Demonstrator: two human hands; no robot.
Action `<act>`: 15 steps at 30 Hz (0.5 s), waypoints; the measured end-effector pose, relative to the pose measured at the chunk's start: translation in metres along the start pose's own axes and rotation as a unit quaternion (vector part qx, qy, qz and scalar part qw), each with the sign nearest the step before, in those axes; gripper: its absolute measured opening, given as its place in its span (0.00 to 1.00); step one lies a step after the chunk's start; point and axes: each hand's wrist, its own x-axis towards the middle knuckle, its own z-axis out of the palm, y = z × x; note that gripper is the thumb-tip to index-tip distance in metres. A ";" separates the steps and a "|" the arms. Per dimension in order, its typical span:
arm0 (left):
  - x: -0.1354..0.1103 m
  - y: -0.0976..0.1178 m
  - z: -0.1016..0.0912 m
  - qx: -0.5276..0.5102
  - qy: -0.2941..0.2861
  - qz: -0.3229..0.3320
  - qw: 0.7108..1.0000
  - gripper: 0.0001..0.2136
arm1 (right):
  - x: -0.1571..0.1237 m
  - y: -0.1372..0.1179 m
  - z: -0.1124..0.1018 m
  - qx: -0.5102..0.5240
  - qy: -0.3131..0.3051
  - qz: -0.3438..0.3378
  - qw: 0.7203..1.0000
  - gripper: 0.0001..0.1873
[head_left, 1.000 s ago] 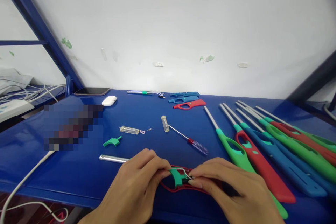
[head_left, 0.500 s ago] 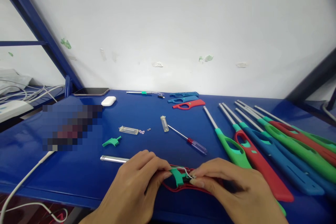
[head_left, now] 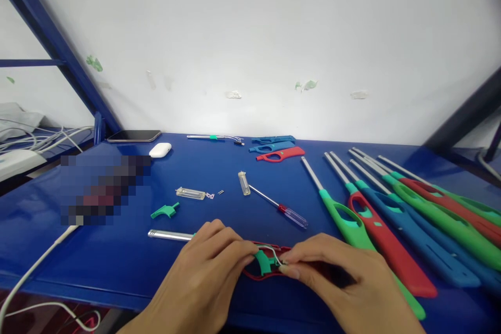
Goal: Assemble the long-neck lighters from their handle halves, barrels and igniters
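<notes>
Low at the front, a red lighter half-shell [head_left: 258, 276] lies with its inside facing up, partly covered by both hands. A green trigger [head_left: 264, 263] sits in it. My left hand [head_left: 207, 276] is closed, thumb and forefinger pinching the trigger's left side. From under that hand a metal lighter tube [head_left: 170, 235] sticks out to the left. My right hand [head_left: 344, 276] is closed in a fingertip pinch at the trigger's right end, on a thin white wire [head_left: 276, 254]; whatever else those fingertips hold is hidden.
Beyond the hands lie a loose green trigger [head_left: 165, 211], two clear fuel tanks [head_left: 190, 193], a screwdriver [head_left: 293, 216], a wired tube [head_left: 213, 137] and red and blue shells [head_left: 282, 154]. Several long lighters [head_left: 391, 240] fan out at right. A phone [head_left: 135, 136] and white case [head_left: 160, 150] stand back left.
The fingers of both hands have shifted slightly at the trigger. The black piece seen by the right fingertips is now mostly covered. The whole view has moved a little.
</notes>
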 end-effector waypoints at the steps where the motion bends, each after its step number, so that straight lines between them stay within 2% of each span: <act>1: 0.001 0.000 -0.001 -0.005 -0.003 -0.001 1.000 0.12 | -0.001 0.001 0.000 -0.014 0.004 -0.012 1.000 0.04; 5: 0.002 -0.001 -0.002 -0.018 -0.016 -0.009 1.000 0.14 | -0.003 0.004 -0.001 -0.063 0.010 -0.059 0.996 0.04; 15: 0.001 -0.010 0.001 0.001 -0.025 -0.027 0.999 0.13 | -0.001 0.000 0.001 -0.080 0.001 -0.094 0.992 0.06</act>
